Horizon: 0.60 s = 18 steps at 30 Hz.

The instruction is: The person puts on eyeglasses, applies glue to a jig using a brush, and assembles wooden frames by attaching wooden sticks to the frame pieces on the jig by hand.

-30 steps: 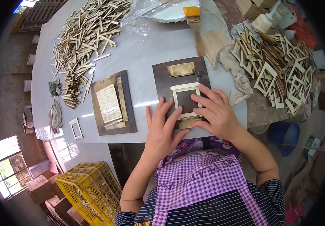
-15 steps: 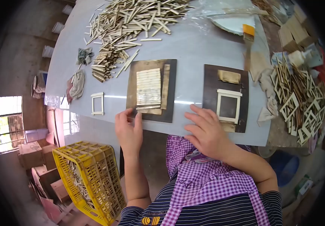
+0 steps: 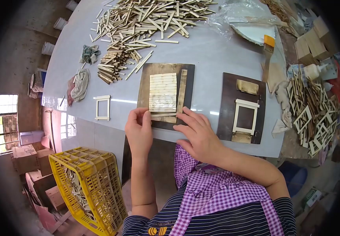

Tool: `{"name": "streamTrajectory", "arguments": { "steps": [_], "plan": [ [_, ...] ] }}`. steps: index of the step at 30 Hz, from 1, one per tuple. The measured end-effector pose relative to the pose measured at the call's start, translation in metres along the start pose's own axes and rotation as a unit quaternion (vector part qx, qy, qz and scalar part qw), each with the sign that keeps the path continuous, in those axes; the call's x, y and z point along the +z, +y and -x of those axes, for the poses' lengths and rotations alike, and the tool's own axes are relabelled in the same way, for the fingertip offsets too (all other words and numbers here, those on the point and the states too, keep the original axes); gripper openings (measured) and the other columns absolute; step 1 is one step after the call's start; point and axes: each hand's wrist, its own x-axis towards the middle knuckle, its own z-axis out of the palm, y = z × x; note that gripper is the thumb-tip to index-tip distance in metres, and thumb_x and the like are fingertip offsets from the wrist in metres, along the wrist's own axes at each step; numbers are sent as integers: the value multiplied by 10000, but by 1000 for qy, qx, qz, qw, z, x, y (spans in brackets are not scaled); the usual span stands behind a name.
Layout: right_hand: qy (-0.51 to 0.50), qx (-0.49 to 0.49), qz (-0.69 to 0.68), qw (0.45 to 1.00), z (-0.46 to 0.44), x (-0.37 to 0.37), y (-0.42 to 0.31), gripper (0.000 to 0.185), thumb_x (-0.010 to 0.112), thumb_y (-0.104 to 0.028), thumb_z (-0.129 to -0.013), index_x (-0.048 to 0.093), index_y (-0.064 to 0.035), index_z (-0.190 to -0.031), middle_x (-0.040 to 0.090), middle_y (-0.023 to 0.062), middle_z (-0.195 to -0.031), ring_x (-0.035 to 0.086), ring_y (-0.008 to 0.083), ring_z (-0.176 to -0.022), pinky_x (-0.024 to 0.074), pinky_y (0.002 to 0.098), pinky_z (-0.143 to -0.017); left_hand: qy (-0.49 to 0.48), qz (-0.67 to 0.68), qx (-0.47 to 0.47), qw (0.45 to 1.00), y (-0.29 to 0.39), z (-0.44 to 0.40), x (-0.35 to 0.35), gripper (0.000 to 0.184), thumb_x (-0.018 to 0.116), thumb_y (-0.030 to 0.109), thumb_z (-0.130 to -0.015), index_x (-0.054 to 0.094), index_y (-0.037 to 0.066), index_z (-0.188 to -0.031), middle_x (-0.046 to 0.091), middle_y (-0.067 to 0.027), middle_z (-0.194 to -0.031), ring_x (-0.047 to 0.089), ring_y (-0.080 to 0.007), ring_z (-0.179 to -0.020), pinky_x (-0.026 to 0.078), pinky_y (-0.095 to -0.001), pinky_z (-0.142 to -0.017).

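Pale wooden strip (image 3: 164,115) lies at the near edge of the slat row (image 3: 163,89) on the left board (image 3: 189,90). Left hand (image 3: 139,129) covers one end, so its grip I cannot tell; right hand (image 3: 200,135), fingers spread apart, is near the other. Grey table (image 3: 205,59) shines; bottom edge cuts the yellow crate (image 3: 104,168).

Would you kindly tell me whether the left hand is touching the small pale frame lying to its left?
Apart: the head view shows bare tabletop between the left hand and the small pale frame.
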Motion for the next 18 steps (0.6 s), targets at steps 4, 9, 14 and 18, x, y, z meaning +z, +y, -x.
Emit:
{"name": "streamTrajectory", "arguments": {
  "steps": [4,9,14,18],
  "plan": [
    [30,1,-72,997,5,-3,3,437,776,-80,-832,645,-24,-1245,566,175,-1441,452,383,-1434,369,496,-1145,-74,452,-160,875,-11,3,-9,153,674,99,-994,658,2,-1112,681,-64,-865,583,-92,-680,457,-205,-588],
    [80,45,-127,988,14,-22,0,473,743,-64,-865,609,-25,-1317,577,166,-1438,462,373,-1432,364,465,-1170,-233,521,-221,791,2,21,-13,211,671,69,-993,648,-3,-1191,691,-72,-879,609,-71,-699,426,-158,-566],
    [106,90,-123,983,33,-47,6,607,756,-99,-874,521,-40,-1430,544,171,-1474,433,364,-1454,354,451,-1186,-374,380,-231,814,37,40,4,283,686,32,-980,636,-30,-1252,703,-60,-905,635,-74,-726,488,-182,-614],
    [128,111,-80,982,44,-66,3,704,785,-131,-858,471,-47,-1481,494,191,-1516,411,365,-1469,350,453,-1186,-404,295,-198,843,52,54,33,287,707,25,-966,646,-34,-1240,710,-51,-924,643,-72,-744,522,-200,-648]
  ]
}}
